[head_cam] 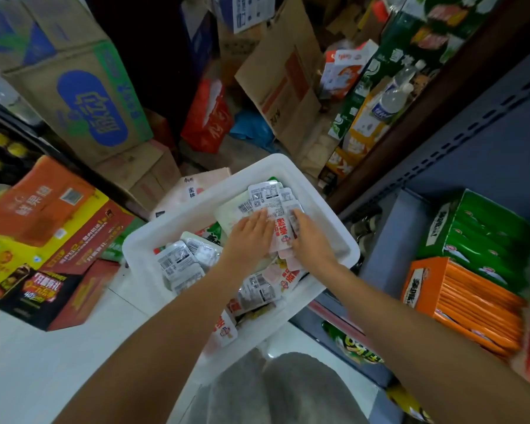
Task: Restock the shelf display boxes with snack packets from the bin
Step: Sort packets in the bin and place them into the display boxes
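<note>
A white plastic bin (193, 215) stands on the floor in front of me, holding several white, red and green snack packets (181, 261). Both my hands are down in the bin at its far right side. My left hand (248, 235) and my right hand (309, 240) hold a bundle of white packets (273, 203) between them, fingers curled on its sides. On the grey shelf at the right stand a green display box (484, 237) and an orange display box (459, 304), both filled with upright packets.
Stacked cardboard cartons (83, 96) crowd the left and back. An orange and red carton (43, 215) lies on the white floor at the left. The grey shelf upright (459, 139) rises at the right, a green packet (355, 347) lies on the shelf below. My grey-clad knee (288, 390) is beneath the bin.
</note>
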